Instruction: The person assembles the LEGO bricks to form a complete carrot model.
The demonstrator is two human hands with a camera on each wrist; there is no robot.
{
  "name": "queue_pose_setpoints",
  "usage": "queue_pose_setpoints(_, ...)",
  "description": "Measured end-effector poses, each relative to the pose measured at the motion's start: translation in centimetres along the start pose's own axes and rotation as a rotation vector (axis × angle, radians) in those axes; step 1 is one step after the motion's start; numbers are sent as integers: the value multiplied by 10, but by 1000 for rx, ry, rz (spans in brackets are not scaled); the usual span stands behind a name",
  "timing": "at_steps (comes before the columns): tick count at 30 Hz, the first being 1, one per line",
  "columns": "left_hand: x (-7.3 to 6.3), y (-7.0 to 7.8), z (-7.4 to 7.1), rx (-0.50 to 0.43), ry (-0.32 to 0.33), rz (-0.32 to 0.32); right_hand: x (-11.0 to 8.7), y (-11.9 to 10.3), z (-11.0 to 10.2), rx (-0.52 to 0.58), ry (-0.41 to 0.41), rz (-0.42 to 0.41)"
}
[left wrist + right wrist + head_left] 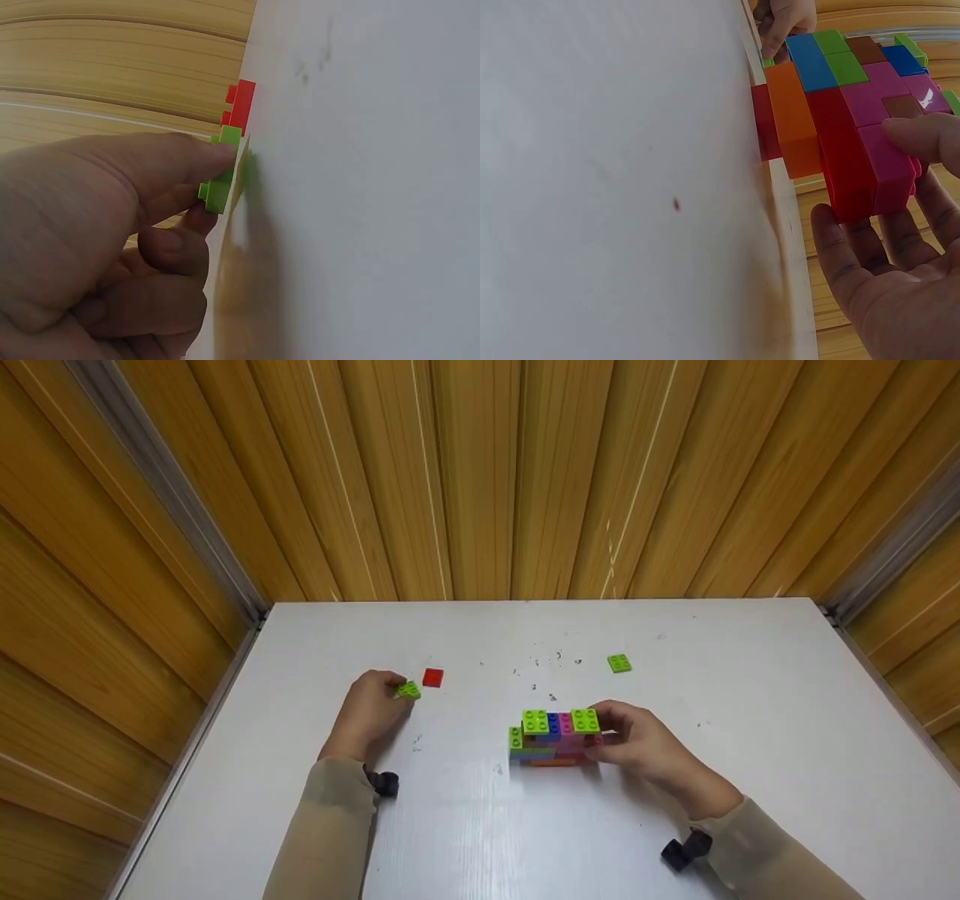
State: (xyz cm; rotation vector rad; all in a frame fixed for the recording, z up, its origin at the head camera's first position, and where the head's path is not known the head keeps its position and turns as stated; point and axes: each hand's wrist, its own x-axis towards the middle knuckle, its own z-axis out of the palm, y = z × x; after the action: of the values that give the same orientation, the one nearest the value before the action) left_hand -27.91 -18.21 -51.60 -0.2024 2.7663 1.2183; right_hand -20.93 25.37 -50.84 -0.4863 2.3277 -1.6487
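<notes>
My left hand [369,710] pinches a small lime-green toy brick [223,176] between thumb and finger, low over the tabletop. Just beyond it lies a flat red brick [433,677], its studs facing up. On the right, my right hand [646,746] grips the end of a built block of toy bricks [555,746]. In the right wrist view the thumb presses a pink brick [885,161] while the fingers curl under the red end. The block has lime-green bricks on top, with blue, pink, brown and orange ones among its layers.
Another lime-green brick [619,663] lies toward the back right of the white table [465,825]. Dark specks mark the tabletop. Wood-look panels [480,480] stand behind the table and at both sides. A small black device [384,784] sits at each wrist.
</notes>
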Motion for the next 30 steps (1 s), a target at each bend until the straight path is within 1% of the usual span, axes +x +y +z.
queue_pose_setpoints(6,-3,4,-4,-42,-9,-14,0,-1,0,-14,3,9)
queue_pose_setpoints(10,-5,6,-5,-77,-19,-1,0,-1,0,-15,0,13)
queue_pose_setpoints(16,-11,13,-5,-116,-7,28,0,-2,0,-20,0,15)
queue_pose_setpoints(21,-17,24,-4,-140,-7,70,0,-2,0,-17,0,14)
queue_pose_setpoints(24,-21,31,-4,-146,-12,118,0,-2,0,-15,0,16)
queue_pose_setpoints(28,-26,43,-3,-108,4,203,0,-1,0,-13,3,10)
queue_pose_setpoints(30,-29,50,-3,-85,8,231,0,0,0,-8,0,-1)
